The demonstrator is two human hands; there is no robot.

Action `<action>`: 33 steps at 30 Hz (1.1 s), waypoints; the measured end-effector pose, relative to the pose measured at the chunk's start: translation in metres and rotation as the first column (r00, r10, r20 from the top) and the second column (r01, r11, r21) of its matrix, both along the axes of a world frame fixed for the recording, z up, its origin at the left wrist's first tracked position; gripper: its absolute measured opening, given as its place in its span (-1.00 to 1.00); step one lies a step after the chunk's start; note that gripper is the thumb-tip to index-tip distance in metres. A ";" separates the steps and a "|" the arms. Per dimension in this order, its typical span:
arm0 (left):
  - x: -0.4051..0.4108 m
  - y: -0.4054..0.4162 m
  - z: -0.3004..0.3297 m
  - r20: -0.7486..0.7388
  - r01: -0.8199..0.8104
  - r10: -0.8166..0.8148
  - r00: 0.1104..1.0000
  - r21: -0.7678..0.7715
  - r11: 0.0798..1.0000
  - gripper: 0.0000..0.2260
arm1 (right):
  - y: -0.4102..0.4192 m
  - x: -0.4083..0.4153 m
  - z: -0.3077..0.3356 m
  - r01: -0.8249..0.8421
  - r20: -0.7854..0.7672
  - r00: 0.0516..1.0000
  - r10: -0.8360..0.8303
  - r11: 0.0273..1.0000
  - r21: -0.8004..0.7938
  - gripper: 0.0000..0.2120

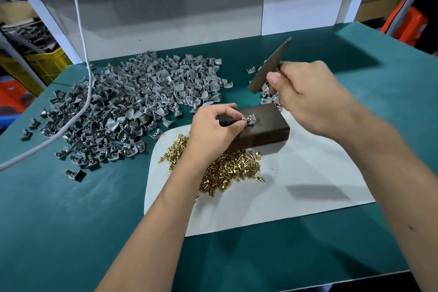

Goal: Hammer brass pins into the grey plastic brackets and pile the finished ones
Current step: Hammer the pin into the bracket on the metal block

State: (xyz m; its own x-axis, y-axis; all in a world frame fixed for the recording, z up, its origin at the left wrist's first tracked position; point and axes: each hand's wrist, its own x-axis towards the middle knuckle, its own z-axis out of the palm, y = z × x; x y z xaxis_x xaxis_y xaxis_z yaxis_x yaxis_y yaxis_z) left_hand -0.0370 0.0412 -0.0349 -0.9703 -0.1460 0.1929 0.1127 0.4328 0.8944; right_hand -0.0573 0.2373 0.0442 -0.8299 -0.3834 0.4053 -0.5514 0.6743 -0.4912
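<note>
White cable (81, 38) — yellow crate (48, 64) behind

I see grey brackets (132, 106), brass-gold pins (227, 170), dark brown block (258, 128), white sheet (296, 173), teal mat (71, 208), yellow crate (47, 64).

The right hand (305, 92) covers the handle of the flat dark bar (270, 64), and both look smeared. Behind that hand most of the small bracket pile (269, 98) is hidden. The left hand (213, 130) hides part of the brass pins (227, 170). The white cable (80, 31) leaves the picture top and left.
</note>
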 end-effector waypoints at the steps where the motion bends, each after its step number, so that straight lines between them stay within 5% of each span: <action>1: 0.000 0.000 0.001 0.000 0.002 -0.002 1.000 0.008 1.000 -0.91 | -0.004 0.001 -0.001 -0.001 -0.003 1.000 0.002 0.997 0.074 -0.67; 3: 0.000 0.000 0.002 -0.004 0.005 -0.005 1.000 0.025 1.000 -0.88 | -0.016 0.003 -0.008 -0.041 0.076 0.997 0.015 0.934 0.354 -0.63; 5: 0.001 0.001 0.002 -0.003 0.011 -0.011 1.000 0.026 1.000 -0.86 | -0.019 0.001 -0.009 -0.056 0.133 0.991 -0.003 0.896 0.441 -0.61; 10: 0.000 0.001 0.002 -0.001 -0.003 0.003 1.000 0.017 1.000 -0.91 | -0.012 0.000 -0.001 0.028 -0.076 0.997 -0.012 0.979 0.203 -0.69; 16: 0.002 0.003 0.004 0.002 0.006 -0.006 1.000 0.017 1.000 -0.82 | -0.016 -0.001 -0.006 -0.022 0.101 0.995 -0.025 0.895 0.445 -0.63; 20: 0.001 0.002 0.005 0.013 0.003 -0.004 1.000 0.022 1.000 -0.87 | -0.010 -0.002 -0.005 0.093 -0.094 0.993 -0.075 0.974 0.208 -0.72; 22: 0.001 0.003 0.005 0.026 0.009 -0.010 1.000 0.037 0.999 -0.86 | -0.016 0.000 -0.014 0.048 0.017 0.998 -0.060 0.914 0.402 -0.72; 25: 0.003 0.004 0.007 0.044 0.005 -0.006 0.999 0.035 0.999 -0.87 | -0.013 -0.002 -0.008 0.010 0.153 0.984 -0.087 0.897 0.442 -0.62; 30: 0.003 0.001 0.008 0.025 0.002 -0.002 1.000 0.031 1.000 -0.87 | -0.016 0.003 -0.001 0.093 -0.034 0.996 -0.088 0.978 0.186 -0.75; 33: 0.003 0.001 0.005 0.018 0.019 -0.019 1.000 0.042 0.999 -0.83 | -0.028 0.009 -0.011 -0.009 0.136 0.989 -0.063 0.881 0.473 -0.71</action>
